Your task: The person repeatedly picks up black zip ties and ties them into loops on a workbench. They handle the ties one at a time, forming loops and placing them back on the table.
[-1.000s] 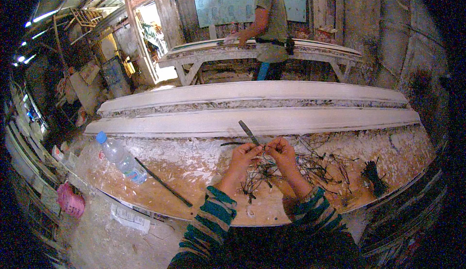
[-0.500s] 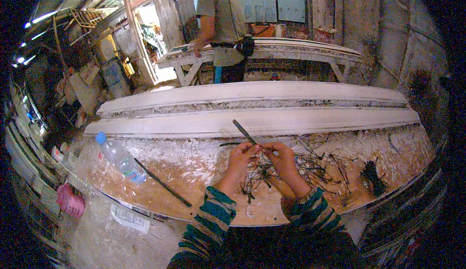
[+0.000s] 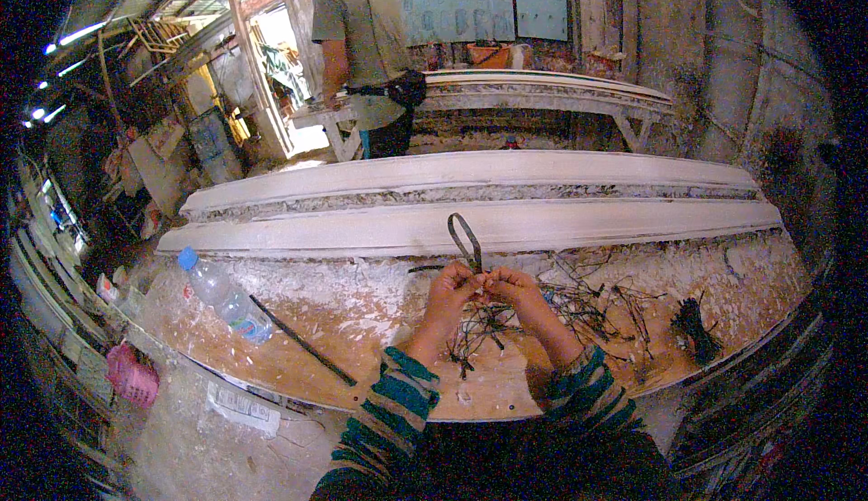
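The left hand (image 3: 448, 300) and right hand (image 3: 520, 293) are pinching a looped dark strip (image 3: 476, 250); near the table's (image 3: 380, 320) left edge, a bottle (image 3: 217, 289) is bearing an illegible label (image 3: 247, 324).

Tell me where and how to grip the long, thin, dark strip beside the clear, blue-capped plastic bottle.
Pinch the long, thin, dark strip near its lower-right end, probably best coming from the right: it lies straight on the white-flecked brown table, that end toward the near edge, while its other end sits close to the clear, blue-capped plastic bottle.
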Demonstrator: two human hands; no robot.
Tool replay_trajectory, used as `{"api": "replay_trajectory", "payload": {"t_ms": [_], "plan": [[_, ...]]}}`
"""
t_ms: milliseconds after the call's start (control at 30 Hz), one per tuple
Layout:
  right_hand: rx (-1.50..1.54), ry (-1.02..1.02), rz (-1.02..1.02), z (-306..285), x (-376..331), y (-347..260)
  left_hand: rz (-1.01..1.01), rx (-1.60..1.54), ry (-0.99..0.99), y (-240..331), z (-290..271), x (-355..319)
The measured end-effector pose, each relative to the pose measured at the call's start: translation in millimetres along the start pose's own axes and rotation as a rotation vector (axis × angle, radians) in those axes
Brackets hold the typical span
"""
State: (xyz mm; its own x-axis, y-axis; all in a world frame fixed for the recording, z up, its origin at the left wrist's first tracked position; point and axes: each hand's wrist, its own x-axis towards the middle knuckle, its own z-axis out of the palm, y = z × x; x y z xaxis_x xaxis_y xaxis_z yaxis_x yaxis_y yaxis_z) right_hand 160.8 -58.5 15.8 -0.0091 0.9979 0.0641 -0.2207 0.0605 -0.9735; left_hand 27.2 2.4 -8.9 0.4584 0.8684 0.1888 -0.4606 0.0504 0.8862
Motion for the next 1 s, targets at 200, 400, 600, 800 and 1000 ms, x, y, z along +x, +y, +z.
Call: {"api": "replay_trajectory", "payload": {"t_ms": [200, 400, 600, 800, 1000], "plan": [[0.099, 0.007, 0.098, 1.1, -0.5, -1.6, 0.014, 0.045, -0.013, 0.7, -4.2, 1.9], [-0.082, 0.156, 0.016, -3.7, 6.9, 8.7, 0.02, 0.08, 0.019, 5.8, -0.4, 0.1], [-0.092, 0.159, -0.117, -1.4, 1.2, 8.3, -0.068, 0.072, 0.036, 11.2, -0.2, 0.2], [-0.244, 0.172, -0.284, 4.5, 0.1, 2.6, -0.108, 0.04, 0.064, 16.4, 2.9, -3.4], [-1.016, 0.24, -0.801, 12.0, -11.8, -12.7, -0.18, 0.023, 0.085, 23.0, 5.4, -6.8]]}}
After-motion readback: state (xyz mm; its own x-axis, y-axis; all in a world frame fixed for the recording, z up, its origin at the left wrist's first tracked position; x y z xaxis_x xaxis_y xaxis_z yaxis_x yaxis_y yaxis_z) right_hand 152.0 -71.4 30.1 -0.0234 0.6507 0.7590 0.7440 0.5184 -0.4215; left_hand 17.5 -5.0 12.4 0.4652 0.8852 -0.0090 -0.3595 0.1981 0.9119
